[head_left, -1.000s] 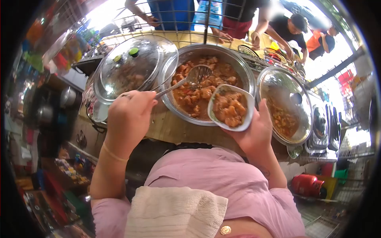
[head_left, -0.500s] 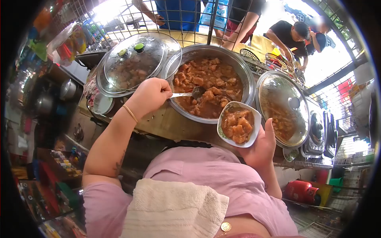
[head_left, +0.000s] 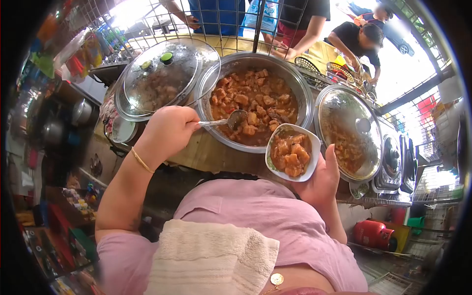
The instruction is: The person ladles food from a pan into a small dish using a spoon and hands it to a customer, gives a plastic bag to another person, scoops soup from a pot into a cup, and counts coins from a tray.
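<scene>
head view: nearest, a cream towel (head_left: 211, 255) lies over the person's pink shirt (head_left: 255, 204). ahead of it, the right hand (head_left: 319, 182) supports a small white bowl (head_left: 315, 147) from below, its thumb standing apart beside the rim; the other fingers are hidden underneath, so how they are set cannot be told. the bowl holds chunks in reddish-brown sauce and sits just before the near right edge of a large metal pot (head_left: 305, 101). the left hand (head_left: 172, 129), fingers together and clamped on the handle, holds a metal spoon (head_left: 237, 119) whose head is at the stew (head_left: 265, 98) inside that pot. a pot under a clear lid (head_left: 147, 81) stands to the left, and another glass lid (head_left: 339, 105) covers food to the right. farther off, beyond a wire grid (head_left: 256, 29), a person in blue (head_left: 216, 17) stands, and another in black leans forward.
</scene>
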`<act>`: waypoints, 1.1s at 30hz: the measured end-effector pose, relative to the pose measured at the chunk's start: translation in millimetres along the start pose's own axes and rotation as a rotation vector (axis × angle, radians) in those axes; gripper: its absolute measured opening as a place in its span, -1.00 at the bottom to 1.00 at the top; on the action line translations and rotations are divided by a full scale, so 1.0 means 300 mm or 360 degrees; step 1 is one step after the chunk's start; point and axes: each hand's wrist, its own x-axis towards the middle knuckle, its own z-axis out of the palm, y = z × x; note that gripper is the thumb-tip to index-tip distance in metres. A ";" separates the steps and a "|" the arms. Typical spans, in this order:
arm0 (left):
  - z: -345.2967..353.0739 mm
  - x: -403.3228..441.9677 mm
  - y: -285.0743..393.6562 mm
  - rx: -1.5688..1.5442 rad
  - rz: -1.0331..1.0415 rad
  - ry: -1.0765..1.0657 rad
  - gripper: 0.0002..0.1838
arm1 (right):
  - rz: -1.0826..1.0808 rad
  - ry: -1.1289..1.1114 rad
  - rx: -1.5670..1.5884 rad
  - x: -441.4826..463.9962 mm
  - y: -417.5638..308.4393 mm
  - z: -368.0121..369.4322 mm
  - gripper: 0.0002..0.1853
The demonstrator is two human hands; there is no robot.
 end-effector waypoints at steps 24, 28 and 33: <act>0.034 -0.043 0.008 -0.0191 -0.0261 -0.0048 -0.77 | -0.0028 0.0015 -0.0112 0.044 0.020 0.011 -0.17; 0.060 -0.058 0.009 0.0074 -0.0130 -0.0017 -0.80 | -0.0003 0.0009 -0.0067 0.038 0.018 0.038 -0.19; 0.072 -0.077 0.043 0.0182 0.0003 0.0031 -0.82 | -0.0054 0.0012 -0.0068 0.065 0.027 0.034 -0.21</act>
